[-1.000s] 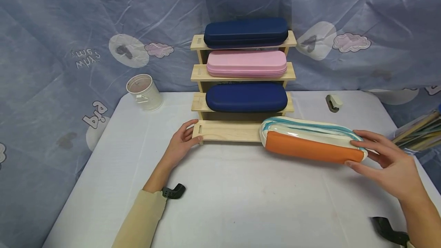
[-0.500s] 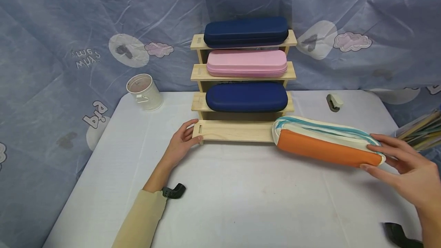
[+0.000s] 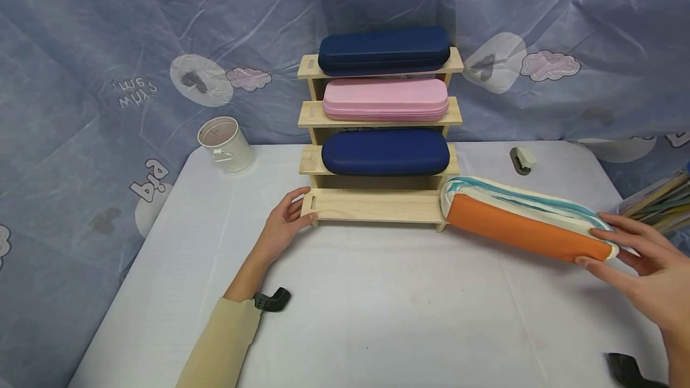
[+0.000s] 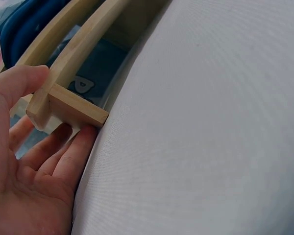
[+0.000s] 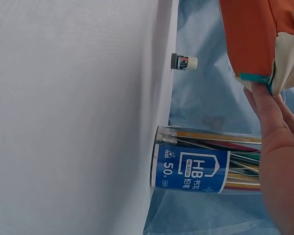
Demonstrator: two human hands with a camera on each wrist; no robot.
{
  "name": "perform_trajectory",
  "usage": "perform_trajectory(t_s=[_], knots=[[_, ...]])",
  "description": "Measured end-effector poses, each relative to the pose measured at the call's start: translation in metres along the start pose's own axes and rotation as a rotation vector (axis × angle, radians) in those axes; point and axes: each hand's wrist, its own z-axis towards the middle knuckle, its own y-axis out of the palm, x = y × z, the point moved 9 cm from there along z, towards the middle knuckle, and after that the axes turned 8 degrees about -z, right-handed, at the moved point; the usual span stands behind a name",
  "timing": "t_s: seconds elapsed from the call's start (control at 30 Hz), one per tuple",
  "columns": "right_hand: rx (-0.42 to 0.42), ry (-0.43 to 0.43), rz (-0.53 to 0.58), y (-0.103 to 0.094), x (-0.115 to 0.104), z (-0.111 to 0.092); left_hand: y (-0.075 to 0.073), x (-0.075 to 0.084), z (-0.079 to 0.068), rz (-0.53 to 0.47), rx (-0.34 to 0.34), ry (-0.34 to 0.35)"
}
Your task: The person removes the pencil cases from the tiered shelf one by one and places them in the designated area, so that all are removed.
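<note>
My left hand (image 3: 283, 223) grips the left end of the bottom board of a tiered wooden rack (image 3: 372, 205). In the left wrist view, the thumb lies on the board's edge while the fingers touch the side below. My right hand (image 3: 647, 265) holds an orange, cream and teal pencil case (image 3: 528, 226) by its right end. The case slants down to the right, its left end overlapping the rack's bottom right corner. On the upper boards lie a dark blue case (image 3: 385, 51), a pink case (image 3: 386, 99) and a blue case (image 3: 386, 152).
A white metal bucket (image 3: 232, 151) stands at the back left of the white table (image 3: 377, 310). A small cream-and-dark object (image 3: 523, 160) lies at the back right. Near the right edge stands a clear tub of pencils (image 5: 191, 166).
My right hand has moved the pencil case to the right, uncovering nearly all of the bottom board. The left hand keeps its grip on the rack.
</note>
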Motion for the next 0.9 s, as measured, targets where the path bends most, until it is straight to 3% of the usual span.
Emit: perform_trajectory(t_s=[0.23, 0.5, 0.67, 0.9], knots=[[0.056, 0.07, -0.046, -0.003, 0.009, -0.001, 0.0, 0.001, 0.0, -0.005, -0.005, 0.001], [0.11, 0.209, -0.114, -0.004, 0.023, -0.003, 0.002, 0.002, 0.0, -0.021, -0.025, -0.022], [0.115, 0.239, -0.15, -0.002, 0.026, -0.003, 0.007, 0.017, -0.005, 0.0, -0.027, -0.034], [0.096, 0.282, -0.223, 0.001, 0.032, -0.003, 0.001, 0.002, 0.0, 0.001, -0.01, 0.002]])
